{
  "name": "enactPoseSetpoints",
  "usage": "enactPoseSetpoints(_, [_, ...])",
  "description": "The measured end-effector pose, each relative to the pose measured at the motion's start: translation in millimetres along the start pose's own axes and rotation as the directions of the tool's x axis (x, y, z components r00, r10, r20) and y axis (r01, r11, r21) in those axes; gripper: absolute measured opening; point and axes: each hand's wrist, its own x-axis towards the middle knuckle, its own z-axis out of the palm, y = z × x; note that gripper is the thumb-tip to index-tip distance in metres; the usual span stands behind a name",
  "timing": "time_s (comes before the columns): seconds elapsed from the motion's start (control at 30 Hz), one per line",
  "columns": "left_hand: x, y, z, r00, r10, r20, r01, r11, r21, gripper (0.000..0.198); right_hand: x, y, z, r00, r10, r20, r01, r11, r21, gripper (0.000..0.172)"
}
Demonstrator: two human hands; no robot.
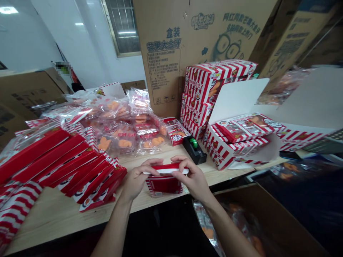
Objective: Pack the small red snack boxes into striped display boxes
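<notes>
At the front of the tabletop (53, 214), the left hand (135, 179) and right hand (195, 179) pinch the flap (166, 171) of a striped box (164, 187), covering its ends; the box's inside is hidden.

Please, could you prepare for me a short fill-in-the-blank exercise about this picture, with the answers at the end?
1. The left hand and the right hand hold the small box at its ____, not at its bottom.
2. The roll in the black tape dispenser is ____.
3. The stacked boxes have red and ____ stripes.
4. In the picture, the large heap of clear packets lies to the ____ of the tape dispenser.

Missing words: top; green; white; left.
</notes>
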Motion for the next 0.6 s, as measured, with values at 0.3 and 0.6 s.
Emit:
enactPoseSetpoints(0.3, [-10, 5, -2.3, 1.0, -0.003, -0.015, 0.006, 0.979, 0.204, 0.02, 6, -10, 3, 0.998, -0.028, 0.053, 0.03, 0.999, -0.027, 0.007])
enactPoseSetpoints(0.6, [-18, 9, -18.0, 0.982, 0.012, 0.186, -0.07, 0.949, 0.308, 0.022, 10, -13, -26, 0.892, -0.059, 0.448, 0.114, 0.989, -0.096, 0.019])
